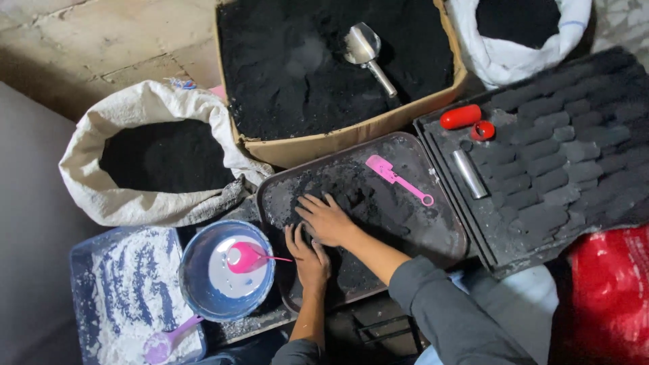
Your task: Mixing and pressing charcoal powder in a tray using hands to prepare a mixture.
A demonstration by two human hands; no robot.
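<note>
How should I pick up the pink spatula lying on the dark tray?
Probably by its thin handle, near the round end. The pink spatula lies flat on the tray, wide blade toward the cardboard box, handle pointing toward the black bricks. Come from above on the handle side; the powder there looks thin, so fingers can pinch it.

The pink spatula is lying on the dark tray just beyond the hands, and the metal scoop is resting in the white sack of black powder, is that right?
Not quite: the head view shows the metal scoop resting in the cardboard box of black powder, not in a white sack. The pink spatula does lie on the dark tray just beyond the hands.
</note>
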